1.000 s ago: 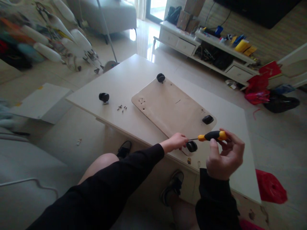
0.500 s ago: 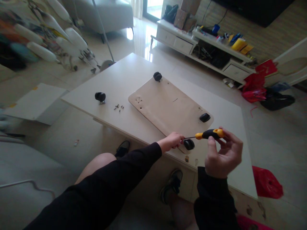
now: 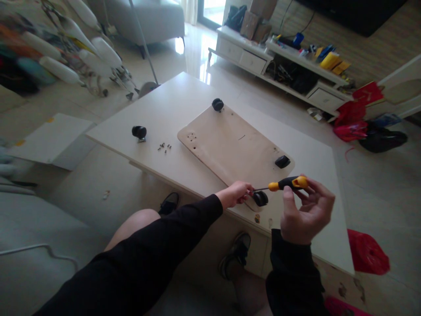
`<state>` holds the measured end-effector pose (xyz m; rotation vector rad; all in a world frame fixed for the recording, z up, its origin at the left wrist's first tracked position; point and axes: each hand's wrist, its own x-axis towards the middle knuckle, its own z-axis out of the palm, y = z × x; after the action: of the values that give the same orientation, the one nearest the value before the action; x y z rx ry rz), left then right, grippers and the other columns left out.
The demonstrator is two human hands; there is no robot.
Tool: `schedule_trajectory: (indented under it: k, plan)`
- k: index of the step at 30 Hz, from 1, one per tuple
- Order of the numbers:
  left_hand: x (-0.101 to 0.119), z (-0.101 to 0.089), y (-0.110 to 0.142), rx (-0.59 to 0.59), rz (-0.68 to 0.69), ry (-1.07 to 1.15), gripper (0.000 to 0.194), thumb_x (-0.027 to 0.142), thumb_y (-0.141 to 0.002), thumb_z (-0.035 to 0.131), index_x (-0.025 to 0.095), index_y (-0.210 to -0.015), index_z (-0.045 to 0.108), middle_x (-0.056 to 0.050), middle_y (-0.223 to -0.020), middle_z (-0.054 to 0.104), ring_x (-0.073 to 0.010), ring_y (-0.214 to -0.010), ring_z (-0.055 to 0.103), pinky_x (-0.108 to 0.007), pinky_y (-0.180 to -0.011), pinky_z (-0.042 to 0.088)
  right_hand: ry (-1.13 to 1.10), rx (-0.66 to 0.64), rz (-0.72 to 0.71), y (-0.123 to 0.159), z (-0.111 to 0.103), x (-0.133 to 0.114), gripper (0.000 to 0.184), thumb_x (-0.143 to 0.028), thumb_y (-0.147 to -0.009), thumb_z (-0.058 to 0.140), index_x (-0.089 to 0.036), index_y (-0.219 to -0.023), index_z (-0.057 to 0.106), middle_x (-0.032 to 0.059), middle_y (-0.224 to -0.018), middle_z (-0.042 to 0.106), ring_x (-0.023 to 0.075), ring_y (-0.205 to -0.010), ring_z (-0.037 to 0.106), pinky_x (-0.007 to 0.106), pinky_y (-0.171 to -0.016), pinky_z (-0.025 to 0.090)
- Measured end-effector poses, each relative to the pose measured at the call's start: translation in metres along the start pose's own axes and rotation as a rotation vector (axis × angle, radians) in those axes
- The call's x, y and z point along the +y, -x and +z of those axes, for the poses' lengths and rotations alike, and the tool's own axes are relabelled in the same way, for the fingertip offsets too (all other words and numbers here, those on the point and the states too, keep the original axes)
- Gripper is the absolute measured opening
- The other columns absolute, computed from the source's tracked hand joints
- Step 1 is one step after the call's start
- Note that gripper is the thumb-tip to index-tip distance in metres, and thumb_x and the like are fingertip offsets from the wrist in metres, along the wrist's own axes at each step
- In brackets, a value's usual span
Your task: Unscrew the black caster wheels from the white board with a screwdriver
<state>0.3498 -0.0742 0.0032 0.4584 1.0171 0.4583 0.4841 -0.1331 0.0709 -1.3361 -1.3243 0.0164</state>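
My right hand [image 3: 307, 215] is closed on the yellow and black handle of a screwdriver [image 3: 287, 183], whose shaft points left. At the shaft's tip the fingers of my left hand [image 3: 237, 194] are pinched together, and whatever sits between them is hidden. Just below the tip, a black caster wheel [image 3: 261, 199] stands at the near corner of a beige board [image 3: 226, 145]. Two more corners of the board carry casters, one at the far corner [image 3: 217, 104] and one at the right [image 3: 282, 161]. The left corner has bare holes [image 3: 191, 137].
A loose caster [image 3: 139, 132] and several small screws [image 3: 163, 147] lie on the white table [image 3: 158, 105] left of the board. A white box [image 3: 52, 140] stands on the floor at left. Red bags [image 3: 366, 252] lie beyond the table's right side.
The view has shifted slightly. The screwdriver handle has turned a little in my right hand, while my left hand stays at the tip.
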Motion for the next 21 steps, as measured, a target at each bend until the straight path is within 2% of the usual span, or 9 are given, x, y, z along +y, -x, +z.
schedule_trajectory:
  k: [4, 6, 10, 12, 15, 18, 21]
  plan:
    - [0.0011, 0.0007, -0.0002, 0.000, -0.007, 0.050, 0.010, 0.015, -0.095, 0.059, 0.012, -0.092, 0.067, 0.001, -0.073, 0.054, -0.0065, -0.052, 0.035, -0.020, -0.048, 0.021, 0.036, 0.044, 0.029, 0.0011, 0.0012, -0.0001, 0.057, -0.030, -0.069, 0.097, -0.022, -0.117, 0.066, 0.0052, -0.118, 0.069, 0.0214, -0.098, 0.076, 0.035, -0.071, 0.066]
    - [0.0010, 0.0007, -0.0011, -0.006, -0.012, 0.061, 0.011, 0.016, -0.096, 0.058, 0.012, -0.091, 0.067, 0.001, -0.074, 0.055, -0.0060, -0.052, 0.035, -0.020, -0.047, 0.020, 0.000, 0.050, 0.039, 0.0022, 0.0017, -0.0010, 0.052, -0.029, -0.074, 0.092, -0.022, -0.118, 0.065, 0.0061, -0.116, 0.071, 0.0226, -0.098, 0.077, 0.038, -0.073, 0.067]
    - [0.0004, 0.0003, -0.0036, -0.019, -0.018, 0.060, 0.014, 0.016, -0.098, 0.057, 0.011, -0.089, 0.066, 0.001, -0.076, 0.055, -0.0056, -0.052, 0.034, -0.021, -0.048, 0.020, -0.044, -0.007, 0.001, 0.0038, 0.0009, 0.0014, 0.045, -0.031, -0.084, 0.080, -0.022, -0.125, 0.063, 0.0091, -0.122, 0.073, 0.0283, -0.111, 0.078, 0.048, -0.084, 0.069]
    - [0.0000, 0.0002, -0.0046, -0.016, -0.018, 0.061, 0.015, 0.015, -0.098, 0.056, 0.011, -0.088, 0.066, 0.001, -0.076, 0.055, -0.0059, -0.053, 0.034, -0.022, -0.048, 0.021, 0.052, -0.006, -0.029, 0.0036, 0.0002, 0.0043, 0.049, -0.036, -0.080, 0.086, -0.023, -0.123, 0.066, 0.0077, -0.123, 0.070, 0.0271, -0.113, 0.075, 0.044, -0.080, 0.069]
    - [-0.0004, 0.0002, -0.0054, -0.012, -0.018, 0.059, 0.016, 0.015, -0.099, 0.055, 0.011, -0.088, 0.066, 0.000, -0.076, 0.055, -0.0064, -0.053, 0.035, -0.022, -0.048, 0.022, 0.147, 0.023, -0.031, 0.0033, 0.0009, 0.0048, 0.053, -0.040, -0.074, 0.093, -0.023, -0.118, 0.069, 0.0055, -0.119, 0.069, 0.0236, -0.106, 0.074, 0.036, -0.070, 0.068]
    - [-0.0006, 0.0003, -0.0059, -0.008, -0.017, 0.056, 0.016, 0.016, -0.100, 0.055, 0.012, -0.087, 0.065, 0.000, -0.076, 0.056, -0.0066, -0.053, 0.037, -0.022, -0.048, 0.022, 0.045, 0.043, 0.008, 0.0038, 0.0022, -0.0001, 0.047, -0.034, -0.079, 0.086, -0.021, -0.121, 0.067, 0.0060, -0.117, 0.072, 0.0235, -0.102, 0.078, 0.039, -0.074, 0.070]
    - [-0.0004, 0.0007, -0.0063, -0.008, -0.017, 0.058, 0.015, 0.015, -0.099, 0.056, 0.013, -0.087, 0.065, 0.000, -0.075, 0.056, -0.0064, -0.052, 0.037, -0.022, -0.047, 0.022, 0.004, 0.013, 0.019, 0.0043, 0.0011, -0.0034, 0.045, -0.031, -0.082, 0.080, -0.022, -0.124, 0.065, 0.0072, -0.121, 0.074, 0.0271, -0.112, 0.078, 0.042, -0.078, 0.070]
